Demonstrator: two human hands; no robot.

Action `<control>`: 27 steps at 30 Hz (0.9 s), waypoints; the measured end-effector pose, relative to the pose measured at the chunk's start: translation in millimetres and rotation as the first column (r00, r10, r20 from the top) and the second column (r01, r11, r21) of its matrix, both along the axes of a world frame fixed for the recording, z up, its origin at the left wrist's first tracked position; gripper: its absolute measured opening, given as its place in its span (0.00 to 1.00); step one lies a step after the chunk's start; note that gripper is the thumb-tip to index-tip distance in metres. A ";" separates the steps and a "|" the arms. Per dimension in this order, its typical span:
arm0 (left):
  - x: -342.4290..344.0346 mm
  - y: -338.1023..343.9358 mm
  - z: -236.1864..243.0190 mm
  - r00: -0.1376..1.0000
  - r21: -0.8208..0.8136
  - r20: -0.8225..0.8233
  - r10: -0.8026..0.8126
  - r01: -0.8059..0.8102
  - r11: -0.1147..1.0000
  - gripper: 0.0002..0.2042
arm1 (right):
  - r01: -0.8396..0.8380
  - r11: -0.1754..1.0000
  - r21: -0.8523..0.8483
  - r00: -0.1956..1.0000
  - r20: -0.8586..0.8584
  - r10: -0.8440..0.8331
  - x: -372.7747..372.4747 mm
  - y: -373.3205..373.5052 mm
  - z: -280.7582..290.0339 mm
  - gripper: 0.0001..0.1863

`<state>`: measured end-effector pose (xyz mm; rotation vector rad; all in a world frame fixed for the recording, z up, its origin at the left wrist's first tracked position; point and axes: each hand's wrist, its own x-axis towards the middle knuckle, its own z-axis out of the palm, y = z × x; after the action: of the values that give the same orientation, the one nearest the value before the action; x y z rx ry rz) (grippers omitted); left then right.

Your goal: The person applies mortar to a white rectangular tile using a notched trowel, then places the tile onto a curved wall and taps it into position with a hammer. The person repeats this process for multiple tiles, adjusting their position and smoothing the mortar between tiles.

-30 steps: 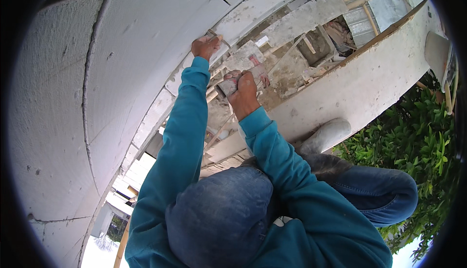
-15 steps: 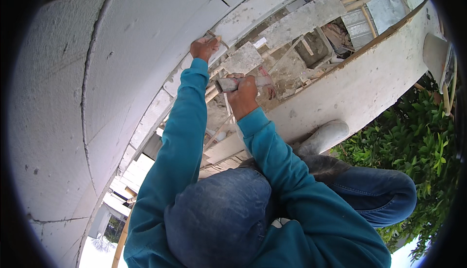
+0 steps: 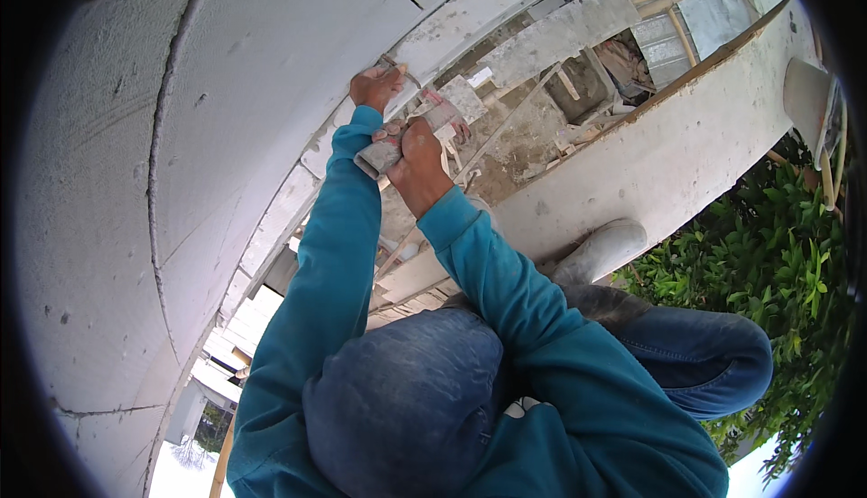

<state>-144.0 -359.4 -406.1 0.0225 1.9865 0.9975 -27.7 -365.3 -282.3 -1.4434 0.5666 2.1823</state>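
Note:
My left hand [image 3: 374, 88] is closed at the edge of the pale block wall [image 3: 244, 92], arm stretched forward. Its fingers pinch something small by a dark gap between blocks; what it is stays hidden. My right hand [image 3: 418, 157] grips a grey, mortar-crusted bar with red stains [image 3: 379, 151]. The bar's near end is squared and looks hollow; its far end is wider and blurred. The bar lies tilted just right of my left wrist, overlapping the sleeve cuff in the picture; whether they touch I cannot tell.
A long pale panel with a brown edge [image 3: 623, 159] runs along the right, with my dusty boot [image 3: 601, 250] against it. Below lie a grey board [image 3: 564, 33], wooden poles [image 3: 659, 1] and rubble. Green bushes [image 3: 759, 272] grow beyond the panel.
My right hand has swung left and slightly up with the grey bar, bringing it close to my left wrist. The left hand stays at nearly the same spot on the wall.

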 end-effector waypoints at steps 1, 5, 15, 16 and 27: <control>-3.6 -0.8 0.0 1.000 -0.002 -0.003 0.016 -0.016 1.000 0.19 | -0.023 0.999 0.037 1.000 -0.008 0.023 0.6 0.7 7.6 0.06; -3.9 -6.6 2.0 0.999 0.021 0.032 -0.001 0.001 1.000 0.17 | 0.150 0.986 -0.077 0.987 0.077 -0.144 26.1 6.0 -3.3 0.07; -5.3 -5.3 -2.2 1.000 0.031 0.015 0.016 -0.017 0.999 0.17 | 0.124 0.989 -0.082 0.987 -0.090 -0.132 17.3 -1.9 -4.2 0.10; -4.5 -7.3 -2.8 1.000 0.024 0.016 0.020 -0.020 1.000 0.17 | 0.121 0.989 -0.080 0.987 -0.096 -0.128 26.2 -0.7 -5.9 0.10; -5.9 -8.4 -4.2 1.000 0.039 0.007 0.023 -0.023 0.999 0.17 | 0.076 0.994 -0.082 0.995 -0.054 -0.080 15.4 1.7 6.7 0.09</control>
<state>-149.9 -367.8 -410.3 0.0182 1.9650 1.0498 -12.2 -363.6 -275.6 -1.3784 0.7255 2.1680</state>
